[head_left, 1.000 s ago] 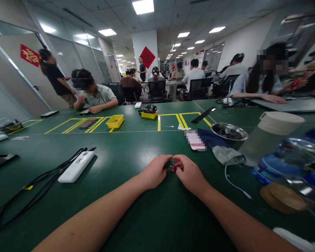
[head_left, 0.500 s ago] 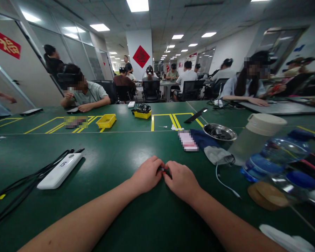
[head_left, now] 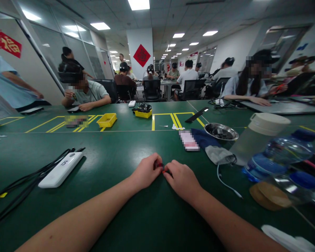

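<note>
My left hand (head_left: 146, 170) and my right hand (head_left: 181, 180) rest together on the green table (head_left: 115, 161), knuckles up and fingers curled. Between the fingertips sits a tiny dark part with red on it (head_left: 162, 168), pinched from both sides. Most of that part is hidden by the fingers, so its shape is unclear. Both forearms reach in from the bottom edge.
A white power bank (head_left: 60, 169) with black cables (head_left: 23, 182) lies at the left. A metal bowl (head_left: 221, 131), grey pouch (head_left: 217, 154), white cable (head_left: 225, 183), lidded cup (head_left: 262, 134) and plastic bottles (head_left: 278, 155) crowd the right. Yellow trays (head_left: 107, 120) and seated people sit beyond.
The view swung slightly, and a person in a light blue shirt came in at the far left. My hands stayed pinched together, shifting only a little on the table.
</note>
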### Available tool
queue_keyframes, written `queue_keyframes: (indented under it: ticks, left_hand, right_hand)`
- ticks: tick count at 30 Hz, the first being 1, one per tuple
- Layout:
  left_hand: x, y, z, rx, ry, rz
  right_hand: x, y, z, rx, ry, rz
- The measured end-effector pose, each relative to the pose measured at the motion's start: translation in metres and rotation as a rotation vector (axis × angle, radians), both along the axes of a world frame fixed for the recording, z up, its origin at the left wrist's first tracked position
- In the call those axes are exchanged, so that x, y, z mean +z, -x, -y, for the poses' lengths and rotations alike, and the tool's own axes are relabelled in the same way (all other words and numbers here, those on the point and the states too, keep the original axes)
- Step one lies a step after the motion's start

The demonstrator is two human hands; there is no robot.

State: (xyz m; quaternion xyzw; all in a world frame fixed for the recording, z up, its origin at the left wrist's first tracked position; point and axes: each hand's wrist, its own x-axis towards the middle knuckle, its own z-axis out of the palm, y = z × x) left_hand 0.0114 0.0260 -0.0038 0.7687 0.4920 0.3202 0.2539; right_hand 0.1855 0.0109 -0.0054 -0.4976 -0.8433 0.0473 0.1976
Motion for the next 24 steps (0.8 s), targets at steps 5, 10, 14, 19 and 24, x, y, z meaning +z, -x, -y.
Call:
queue_keyframes:
  ticks: [5,10,14,19,24]
  left_hand:
    - [0.0011,-0.0002,-0.0008,-0.036,0.055,0.082]
    - [0.0033,-0.0039,0.0032,-0.048,0.109,0.123]
    - [0.005,-0.0059,0.0048,-0.046,0.143,0.168]
    - [0.0047,-0.0059,0.0043,-0.053,0.161,0.234]
    - [0.0028,-0.0058,0.0036,-0.07,0.222,0.336]
  right_hand:
    - [0.0023,0.0007,-0.0007,0.007,0.033,-0.161]
    - [0.0017,-0.0023,-0.0047,0.012,0.096,-0.387]
    - [0.001,-0.0044,-0.0071,0.067,0.157,-0.524]
    - [0.0042,-0.0036,-0.0066,0.105,0.23,-0.646]
    - [0.0032,-0.003,-0.0069,0.134,0.335,-0.712]
